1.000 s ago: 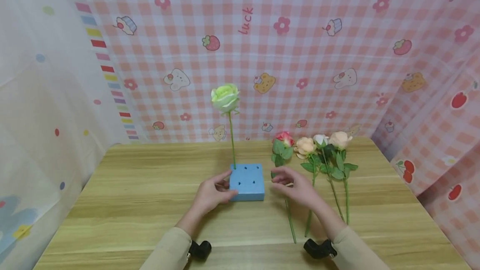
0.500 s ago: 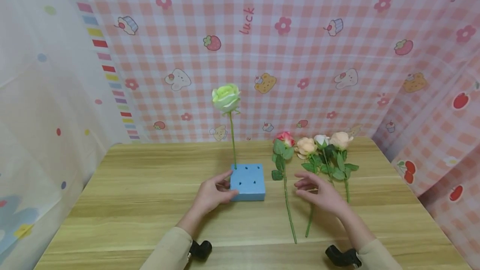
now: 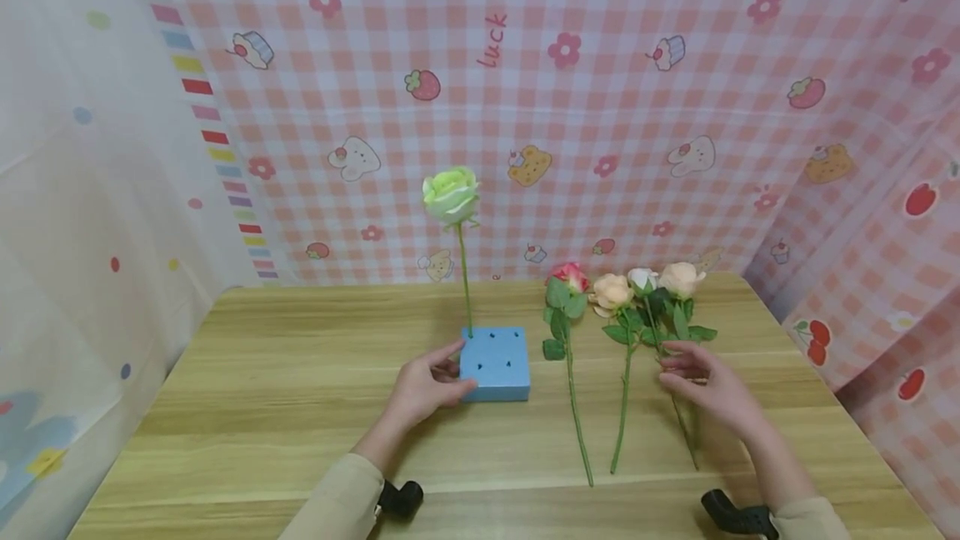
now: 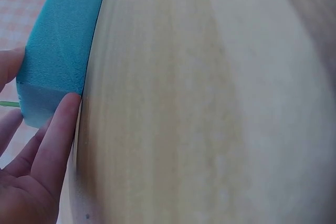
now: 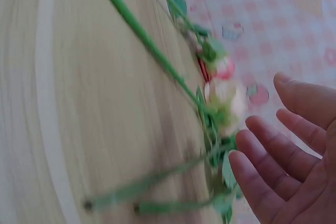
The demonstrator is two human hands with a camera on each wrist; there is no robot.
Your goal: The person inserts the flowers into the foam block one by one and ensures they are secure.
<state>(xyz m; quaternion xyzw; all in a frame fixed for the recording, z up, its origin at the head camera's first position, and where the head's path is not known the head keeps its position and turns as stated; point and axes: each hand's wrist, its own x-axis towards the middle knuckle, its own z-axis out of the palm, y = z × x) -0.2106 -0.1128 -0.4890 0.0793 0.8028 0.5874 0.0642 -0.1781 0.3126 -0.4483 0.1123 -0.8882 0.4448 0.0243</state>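
A blue block [image 3: 495,365] with small holes in its top lies on the table, a pale green rose [image 3: 452,197] upright in its back left corner. My left hand [image 3: 426,386] holds the block's left side, thumb at the front and fingers behind; the left wrist view shows fingertips against the blue block [image 4: 60,40]. My right hand [image 3: 708,382] hovers over the stems of the white rose [image 3: 642,280] and the right peach rose [image 3: 681,281], fingers relaxed and holding nothing. The right wrist view shows that hand [image 5: 289,161] beside the stems.
A pink-red rose [image 3: 572,277] and another peach rose [image 3: 612,292] lie between the block and my right hand, stems toward me. The wooden table [image 3: 300,373] ends at a pink checked cloth [image 3: 450,123] at the back. Black wrist devices sit near both sleeves.
My right hand has moved right, from over the pink-red rose's stem, past the left peach rose, to the white rose's stem. The left hand and block stay put.
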